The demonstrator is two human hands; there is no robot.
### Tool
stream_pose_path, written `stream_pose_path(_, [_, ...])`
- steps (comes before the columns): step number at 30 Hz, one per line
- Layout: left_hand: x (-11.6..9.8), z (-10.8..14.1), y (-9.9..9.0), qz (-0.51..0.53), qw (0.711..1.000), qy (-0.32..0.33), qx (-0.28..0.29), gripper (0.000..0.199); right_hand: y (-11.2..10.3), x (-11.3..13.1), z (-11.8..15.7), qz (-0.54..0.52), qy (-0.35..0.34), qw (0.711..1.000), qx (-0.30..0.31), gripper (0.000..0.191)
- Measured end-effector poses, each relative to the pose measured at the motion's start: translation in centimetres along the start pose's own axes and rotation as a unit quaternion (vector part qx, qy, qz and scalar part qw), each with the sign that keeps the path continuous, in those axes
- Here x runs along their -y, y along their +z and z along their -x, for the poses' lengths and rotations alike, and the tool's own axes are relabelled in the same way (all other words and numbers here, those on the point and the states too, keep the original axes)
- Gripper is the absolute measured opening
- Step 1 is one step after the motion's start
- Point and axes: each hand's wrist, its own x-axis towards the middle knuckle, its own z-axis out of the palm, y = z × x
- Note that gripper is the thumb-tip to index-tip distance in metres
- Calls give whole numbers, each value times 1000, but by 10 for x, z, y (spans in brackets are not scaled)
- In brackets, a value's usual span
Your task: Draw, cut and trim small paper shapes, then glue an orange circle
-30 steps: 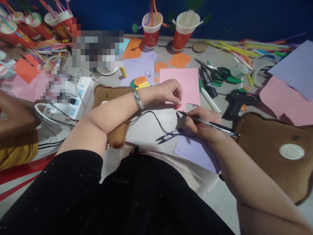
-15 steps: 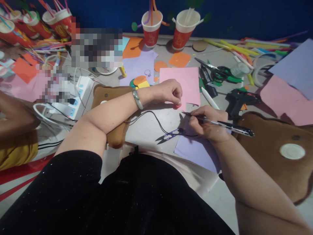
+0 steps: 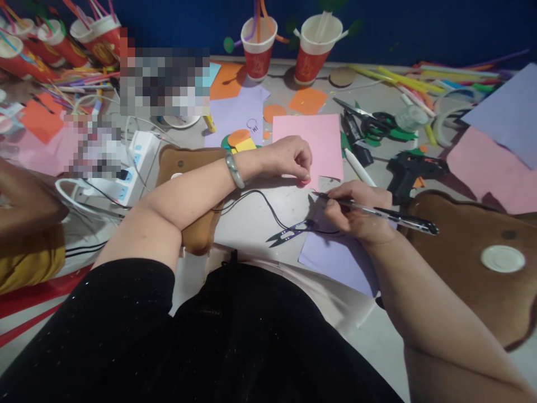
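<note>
Over the near-left corner of a pink paper sheet [image 3: 323,143], my left hand [image 3: 296,158] pinches a small red piece [image 3: 302,183] between thumb and fingertips. My right hand [image 3: 356,210] is closed round a black and clear pen [image 3: 390,214]. The pen's tip points left, just right of the red piece and apart from it. Small thread snips [image 3: 287,234] lie on the table below, beside a black cord [image 3: 268,202]. A purple sheet [image 3: 335,260] lies partly under my right forearm.
Two paper cups [image 3: 257,59] stand at the back. Scissors [image 3: 361,112], a white marker [image 3: 359,168] and a black glue gun [image 3: 413,170] lie to the right. Brown cushions [image 3: 461,291] flank the work area. At left are a power strip [image 3: 134,168] and another person's arm [image 3: 29,193].
</note>
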Motion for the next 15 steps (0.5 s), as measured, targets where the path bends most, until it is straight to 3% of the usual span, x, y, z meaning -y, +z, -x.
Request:
stream_pose_path(3, [0,0,0,-4,1000,3,0,3,-1,0,2,5,14,1000,15,6])
stream_pose_path(9, [-2,-1,0,-13,1000,-8,-6,3,0,1,7,8,110,990,87,6])
stream_pose_path(15, [-4,-2,2,-9,1000,-24,-12,7,8,2,10,5,127,986,108,6])
